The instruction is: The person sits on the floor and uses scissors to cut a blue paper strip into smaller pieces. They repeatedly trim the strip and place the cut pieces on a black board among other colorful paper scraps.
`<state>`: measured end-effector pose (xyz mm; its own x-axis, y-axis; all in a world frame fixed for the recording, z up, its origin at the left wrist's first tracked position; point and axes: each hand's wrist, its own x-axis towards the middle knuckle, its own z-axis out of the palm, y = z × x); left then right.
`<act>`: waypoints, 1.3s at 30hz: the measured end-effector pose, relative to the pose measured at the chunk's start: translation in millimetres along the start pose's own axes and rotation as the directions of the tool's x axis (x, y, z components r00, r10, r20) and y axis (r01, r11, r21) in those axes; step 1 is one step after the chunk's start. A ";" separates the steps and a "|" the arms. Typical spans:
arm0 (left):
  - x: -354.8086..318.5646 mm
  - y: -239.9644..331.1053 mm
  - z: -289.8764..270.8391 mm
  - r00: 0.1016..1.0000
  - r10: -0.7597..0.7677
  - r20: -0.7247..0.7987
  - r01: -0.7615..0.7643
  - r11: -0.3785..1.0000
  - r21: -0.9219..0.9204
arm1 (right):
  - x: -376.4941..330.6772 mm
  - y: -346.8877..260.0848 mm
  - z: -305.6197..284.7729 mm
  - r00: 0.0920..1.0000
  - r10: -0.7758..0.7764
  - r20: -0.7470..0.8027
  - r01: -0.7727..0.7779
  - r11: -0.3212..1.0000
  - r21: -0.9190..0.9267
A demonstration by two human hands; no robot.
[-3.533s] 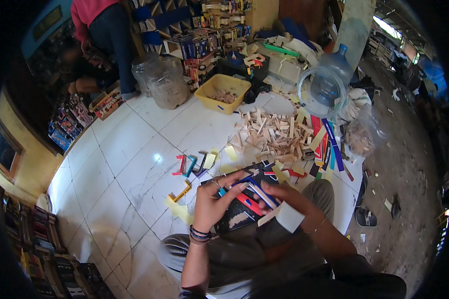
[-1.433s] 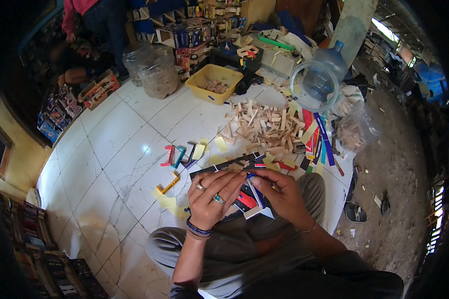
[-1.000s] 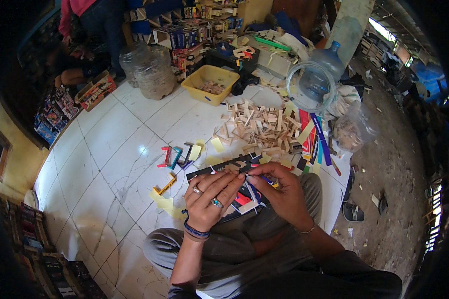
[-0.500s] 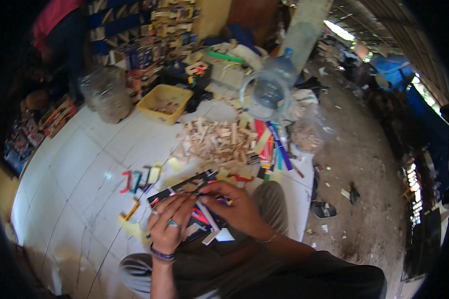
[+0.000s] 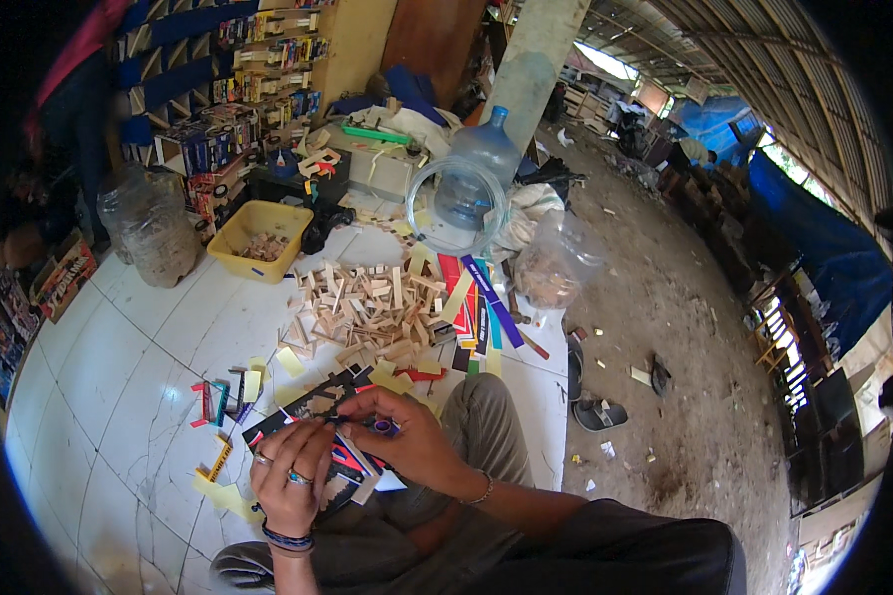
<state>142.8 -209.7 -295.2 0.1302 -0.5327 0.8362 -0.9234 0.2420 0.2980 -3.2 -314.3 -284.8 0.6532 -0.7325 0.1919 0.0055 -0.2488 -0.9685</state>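
Slim blue-and-white strip (image 5: pixel 362 454) slanted down from the person's fingertips, over a black board (image 5: pixel 264 429); whether it touched the board could not be told. Its upper end was hidden by the fingers. The right hand (image 5: pixel 407 436) pinched that end between thumb and forefinger. The left hand (image 5: pixel 293 474) bent its fingers over the same spot, but its thumb was out of sight, so whether it gripped could not be told. A pale wooden block (image 5: pixel 364 490) showed at the strip's lower end, with a white paper corner (image 5: pixel 391 481) beside it. The hands covered much of the board.

Beyond lay a heap of wooden pieces (image 5: pixel 367 302), partly overlapping one another, and coloured strips (image 5: pixel 492 302) on its right. A clear hoop (image 5: pixel 414 213) stood in front of a blue jug (image 5: pixel 466 188), partly blocking it. A yellow basin (image 5: pixel 252 270) sat behind the heap. At far left, another person (image 5: pixel 74 124) was dim and cut off.
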 end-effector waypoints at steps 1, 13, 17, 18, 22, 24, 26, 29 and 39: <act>0.7 -0.5 -0.3 1.000 -0.006 0.000 0.006 1.000 0.004 | -0.4 -0.9 0.1 1.000 -0.015 -0.005 0.016 1.000 0.016; -2.5 -9.4 4.7 0.904 -0.421 0.082 0.406 0.778 -0.479 | 3.9 -6.4 -4.1 0.992 0.071 0.103 -0.085 0.988 0.130; -8.4 -16.9 8.9 0.825 -0.548 0.135 0.474 0.543 -0.693 | 6.8 10.7 -21.0 0.991 0.059 0.120 -0.087 0.965 0.247; -9.4 -19.7 9.3 0.831 -0.538 0.140 0.463 0.530 -0.710 | 11.2 23.1 -22.8 0.996 0.042 0.082 -0.058 0.978 0.201; -13.9 -27.4 11.5 0.781 -0.602 0.164 0.453 0.367 -0.813 | 8.6 83.0 -46.2 0.991 0.075 0.114 -0.006 0.856 -0.518; -16.6 -30.4 12.3 0.736 -0.654 0.175 0.434 0.258 -0.863 | -6.4 113.3 -48.1 0.981 0.085 0.174 0.066 0.698 -0.713; -20.0 -32.8 12.0 0.670 -0.701 0.242 0.401 0.067 -0.914 | -22.0 134.9 -49.1 0.982 -0.053 0.183 0.180 0.575 -0.798; -23.3 -34.7 14.0 0.665 -0.686 0.295 0.327 -0.087 -0.941 | -31.8 150.7 -45.6 0.989 -0.037 0.146 0.141 0.560 -0.817; -27.0 -31.2 13.6 0.699 -0.606 0.380 0.175 -0.370 -0.912 | -9.0 147.4 -28.9 0.993 0.065 0.100 0.054 0.501 -0.864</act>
<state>163.2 -213.8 -333.4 0.5137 -0.8269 0.2288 0.6940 0.5573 0.4558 -30.2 -362.7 -424.7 0.7247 -0.6800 0.1114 -0.6158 -0.7117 -0.3379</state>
